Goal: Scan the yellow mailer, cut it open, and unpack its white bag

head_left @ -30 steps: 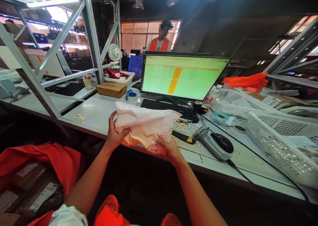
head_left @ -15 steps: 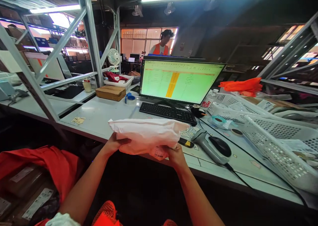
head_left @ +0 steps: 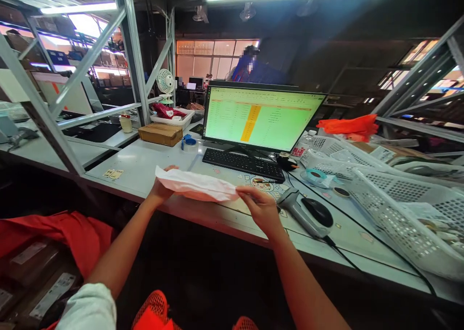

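A white mailing bag (head_left: 195, 184), crumpled and seen almost edge-on, is held just above the front edge of the desk. My left hand (head_left: 161, 189) is closed on its left end, partly hidden behind the bag. My right hand (head_left: 259, 207) pinches the right end between thumb and fingers. A grey barcode scanner (head_left: 304, 214) lies on the desk to the right of my right hand, against a black mouse (head_left: 317, 211). Behind the bag sits a black keyboard (head_left: 242, 165), below a monitor (head_left: 263, 120) showing a spreadsheet.
White perforated baskets (head_left: 402, 214) with plastic-wrapped items crowd the right side. A cardboard box (head_left: 160, 134) and a tape roll (head_left: 190, 144) stand at the back left. A red bag (head_left: 68, 243) with labelled parcels is at lower left. Someone is beyond the monitor.
The bag has tilted flatter and shifted a little left, and its printed label has gone from sight. My right hand has moved from its underside to its right end. The person behind has turned.
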`<state>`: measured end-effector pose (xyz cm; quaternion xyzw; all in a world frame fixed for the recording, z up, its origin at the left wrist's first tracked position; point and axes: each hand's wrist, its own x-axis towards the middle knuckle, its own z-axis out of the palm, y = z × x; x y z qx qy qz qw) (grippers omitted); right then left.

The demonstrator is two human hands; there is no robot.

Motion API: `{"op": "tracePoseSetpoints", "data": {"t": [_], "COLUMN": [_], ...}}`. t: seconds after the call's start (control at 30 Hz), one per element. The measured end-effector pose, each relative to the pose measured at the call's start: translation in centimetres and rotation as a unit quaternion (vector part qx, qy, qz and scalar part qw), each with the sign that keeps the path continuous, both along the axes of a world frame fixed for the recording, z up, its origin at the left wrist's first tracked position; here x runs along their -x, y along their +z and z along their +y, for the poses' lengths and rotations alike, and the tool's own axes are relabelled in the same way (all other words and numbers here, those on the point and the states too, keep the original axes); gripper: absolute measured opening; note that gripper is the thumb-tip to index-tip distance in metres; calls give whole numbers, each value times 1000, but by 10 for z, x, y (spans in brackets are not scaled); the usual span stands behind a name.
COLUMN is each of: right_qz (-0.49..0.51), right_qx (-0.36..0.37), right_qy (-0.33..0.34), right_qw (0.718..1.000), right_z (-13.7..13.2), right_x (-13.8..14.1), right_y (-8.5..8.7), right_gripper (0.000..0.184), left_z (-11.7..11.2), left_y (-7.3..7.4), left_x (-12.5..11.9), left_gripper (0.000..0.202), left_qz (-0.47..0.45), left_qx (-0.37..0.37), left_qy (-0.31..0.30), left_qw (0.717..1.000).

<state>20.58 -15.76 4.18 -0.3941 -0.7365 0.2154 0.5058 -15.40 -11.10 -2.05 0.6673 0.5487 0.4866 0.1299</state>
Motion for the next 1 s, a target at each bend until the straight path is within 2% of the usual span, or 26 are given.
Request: {"op": "tracePoseSetpoints", "data": {"t": [0.07,0.13,0.17,0.23,0.3,0.37,0.4,0.47,0.57,0.63,0.7,0.8,0.9,1.0], "right_qz": [-47,-90,-102,-100,-81,-74,-75,-74,-83,-103,-126,-161,-168,-157], "right_qx": [-4,-22,-34,-50,-54,-58,-63,-79,-106,-113,-113,-102,-98,-114], "right_qy": [26,50,53,34,-3,-18,-14,4,25,38,56,78,91,92], "right_qw": [999,994,993,993,995,995,995,994,991,988,984,979,977,977], "right_z": [-2,-6,-7,-9,-8,-7,-8,-11,-19,-24,-27,-27,-27,-27], "right_x": [3,6,7,8,10,15,18,27,37,37,32,21,16,14], "right_y": [-6,-13,-16,-21,-22,-19,-17,-9,4,9,11,10,10,11], "right_gripper": [30,40,40,29,20,17,15,12,11,11,10,11,14,13], "left_z": [2,-8,-18,-43,-73,-100,-111,-123,-117,-106,-96,-90,-95,-101], "left_y": [-5,-3,3,23,51,78,88,101,98,91,86,87,93,102], "left_x": [15,30,35,35,22,-5,-22,-58,-102,-118,-125,-128,-133,-133], "left_gripper": [71,80,83,84,78,60,50,38,19,12,17,18,13,16], "left_qz": [20,28,36,50,60,85,107,174,257,290,319,382,452,515], "left_qx": [9,15,4,-48,-127,-197,-232,-267,-255,-212,-176,-146,-111,-77], "left_qy": [32,50,63,107,153,155,133,49,-71,-106,-125,-146,-147,-134], "left_qw": [999,998,997,992,978,965,958,947,929,927,923,901,873,843]}}
